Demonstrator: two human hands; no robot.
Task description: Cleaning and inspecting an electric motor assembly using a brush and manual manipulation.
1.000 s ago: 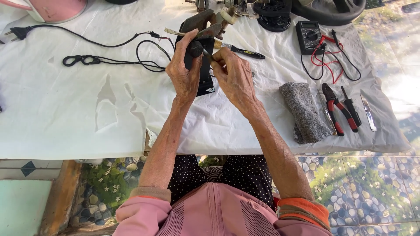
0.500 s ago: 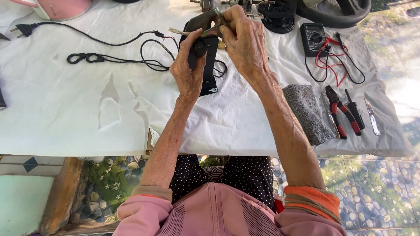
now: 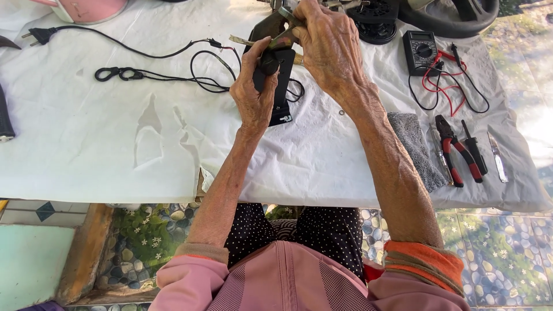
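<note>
**Right hand has gone up to the top of the part**

Your left hand (image 3: 256, 92) keeps its grip closed around the black part (image 3: 280, 86), holding it upright just above the worktop (image 3: 115, 150), thumb pressed on the rounded black knob at its upper end. That has not shifted over the last second.

What changed is your right hand (image 3: 328, 49). A second ago it sat level with the left, fingers meeting beside the part; now it has moved up and forward to the far end, and its fingers are pinched on a thin metal piece (image 3: 286, 17) at the part's top. I cannot tell whether that piece is a tool or belongs to the part.

So the work has moved from the middle of the part to its upper end, with the left hand acting as the clamp.

Around you, nothing has been touched: the black cord (image 3: 150, 55) lies to the left, the meter (image 3: 420, 50) with its red leads to the right, and the pliers (image 3: 458, 151) beside the grey cloth (image 3: 412, 144).
</note>
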